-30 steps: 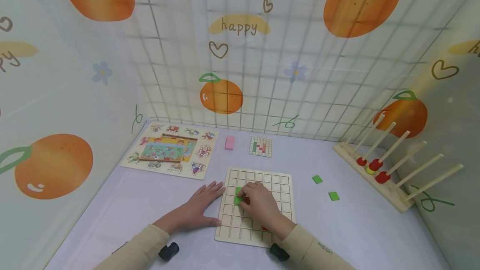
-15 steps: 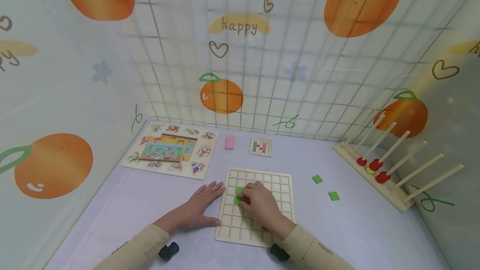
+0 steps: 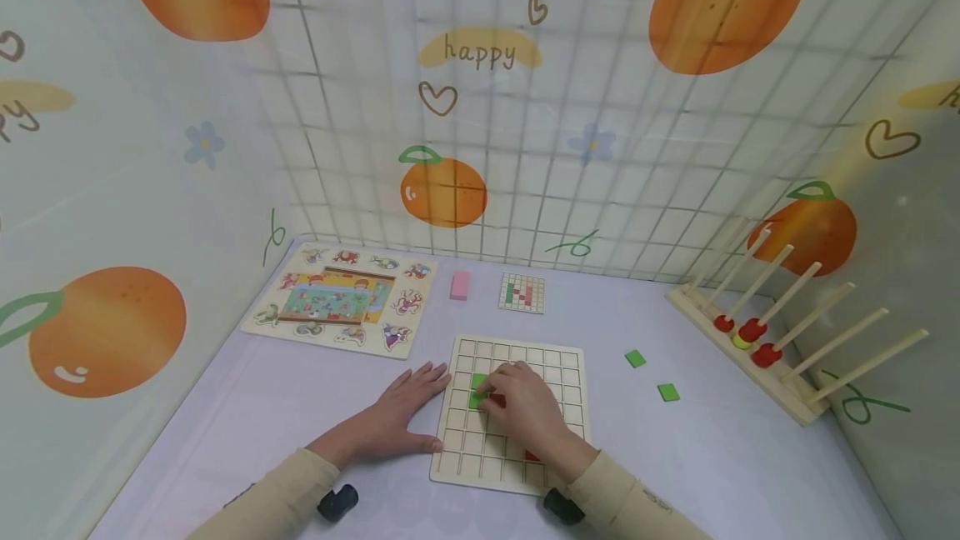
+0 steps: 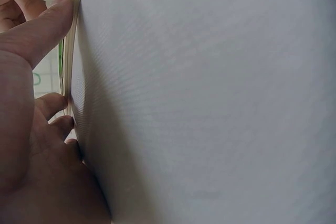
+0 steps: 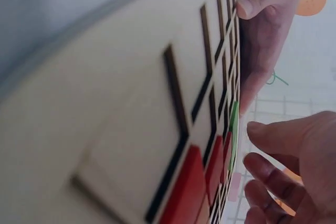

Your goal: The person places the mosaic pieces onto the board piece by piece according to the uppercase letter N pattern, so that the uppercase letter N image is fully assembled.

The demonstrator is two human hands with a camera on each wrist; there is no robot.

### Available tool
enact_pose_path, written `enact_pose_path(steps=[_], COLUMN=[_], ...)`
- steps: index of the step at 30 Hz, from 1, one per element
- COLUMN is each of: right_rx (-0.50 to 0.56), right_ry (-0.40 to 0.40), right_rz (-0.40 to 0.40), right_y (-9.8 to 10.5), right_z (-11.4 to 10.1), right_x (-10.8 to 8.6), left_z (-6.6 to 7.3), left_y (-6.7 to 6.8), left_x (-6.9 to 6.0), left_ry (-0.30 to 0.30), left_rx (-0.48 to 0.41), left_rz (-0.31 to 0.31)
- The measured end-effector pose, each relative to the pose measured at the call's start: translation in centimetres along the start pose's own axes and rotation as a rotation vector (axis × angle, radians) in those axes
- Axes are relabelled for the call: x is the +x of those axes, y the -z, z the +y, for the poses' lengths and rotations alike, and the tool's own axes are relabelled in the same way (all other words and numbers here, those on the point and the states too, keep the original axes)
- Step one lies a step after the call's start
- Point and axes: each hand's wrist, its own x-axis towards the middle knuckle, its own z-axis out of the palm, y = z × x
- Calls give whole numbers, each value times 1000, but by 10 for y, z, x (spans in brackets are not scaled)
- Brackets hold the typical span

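A wooden grid board (image 3: pixel 472 440) lies in front of me. Along its left edge, my left hand (image 3: pixel 393 419) rests flat on the table, thumb and fingertips touching the rim. Over the board's middle is my right hand (image 3: pixel 525 411), its fingers loosely bent beside the green tiles (image 3: pixel 477 390) set in the grid. In the right wrist view, that hand's thumb and fingers (image 5: pixel 270 174) stand apart with nothing between them, just off the board. Red tiles (image 5: pixel 186 187) also sit in the grid, partly hidden by the right hand in the head view.
Two loose green tiles (image 3: pixel 635 358) lie right of the board. Behind it are a small pattern card (image 3: pixel 521 293) and a pink block (image 3: pixel 460 286). An animal picture puzzle (image 3: pixel 401 273) is at the back left. A peg stand (image 3: pixel 806 409) with red and yellow beads occupies the right.
My right hand has shifted slightly right and toward me, drawing back a little from the green tiles. The left hand keeps its place.
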Motion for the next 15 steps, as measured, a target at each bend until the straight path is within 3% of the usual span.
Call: enact_pose_path(steps=[15], right_rx=[39], right_ry=[-134], right_rz=[3], right_y=[17], right_z=[24], right_x=[-23], left_z=[3], left_y=[2], left_x=[0], left_ry=[6], left_rx=[-2], left_rz=[-5])
